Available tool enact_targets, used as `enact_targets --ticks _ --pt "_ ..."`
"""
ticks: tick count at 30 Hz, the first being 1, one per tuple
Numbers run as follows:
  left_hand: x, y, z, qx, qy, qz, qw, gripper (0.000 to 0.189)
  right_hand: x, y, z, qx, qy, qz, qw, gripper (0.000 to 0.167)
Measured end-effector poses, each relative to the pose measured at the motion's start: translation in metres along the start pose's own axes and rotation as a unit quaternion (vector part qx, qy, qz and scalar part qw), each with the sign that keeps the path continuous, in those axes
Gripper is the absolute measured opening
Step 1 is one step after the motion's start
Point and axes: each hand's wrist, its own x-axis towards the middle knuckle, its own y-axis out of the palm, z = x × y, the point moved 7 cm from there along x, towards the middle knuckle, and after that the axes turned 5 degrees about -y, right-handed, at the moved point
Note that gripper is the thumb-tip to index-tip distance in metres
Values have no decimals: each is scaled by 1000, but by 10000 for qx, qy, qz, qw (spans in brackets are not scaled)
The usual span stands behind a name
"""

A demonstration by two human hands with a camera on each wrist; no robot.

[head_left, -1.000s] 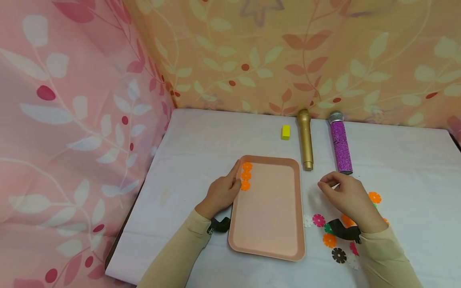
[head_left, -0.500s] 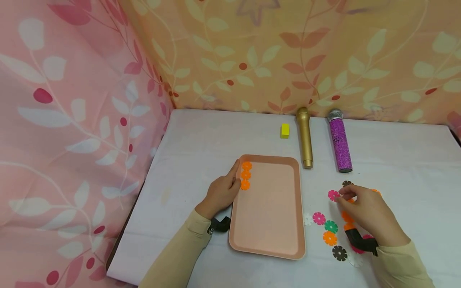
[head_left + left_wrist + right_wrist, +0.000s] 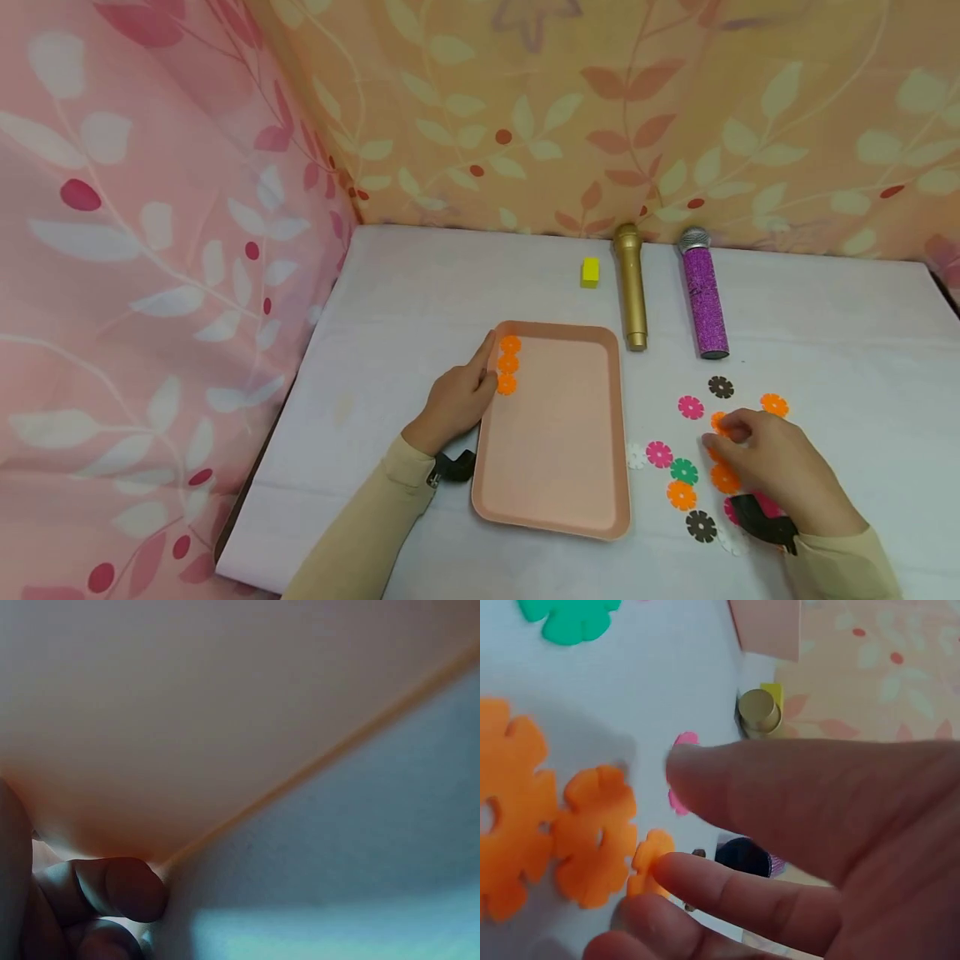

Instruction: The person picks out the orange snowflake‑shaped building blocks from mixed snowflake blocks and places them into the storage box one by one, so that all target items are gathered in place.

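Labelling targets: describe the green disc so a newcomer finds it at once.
In head view, find the tray; discs lie to its right. The green disc sits between a pink disc and an orange disc, the only green one showing.

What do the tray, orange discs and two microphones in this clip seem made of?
Tray: probably matte moulded plastic; smooth, one even colour, rounded corners.
Orange discs: likely matte plastic; flat, evenly coloured, crisp notches.
Gold microphone: metal or painted plastic; smooth with a soft sheen.
Purple microphone: glittery coating, judging by speckled sparkle; silvery head, perhaps metal mesh.
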Motion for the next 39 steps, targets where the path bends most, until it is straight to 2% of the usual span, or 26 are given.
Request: enact_targets --ticks 9,16,25,33,39 --pt "1 -1 3 73 15 25 10000 65 -6 5 -6 -112 21 -15 9999 53" --pt "2 -1 2 63 53 -6 10000 65 -8 4 -4 10 -139 -236 9996 46" --pt "2 -1 2 53 74 -25 10000 65 -7 3 3 -16 -266 -362 9990 26" --pt "2 0 3 52 36 18 10000 66 -6 3 16 192 -515 -476 9974 24" --pt "2 -1 1 6 38 9 10000 67 3 -1 30 264 -509 -403 9975 26"
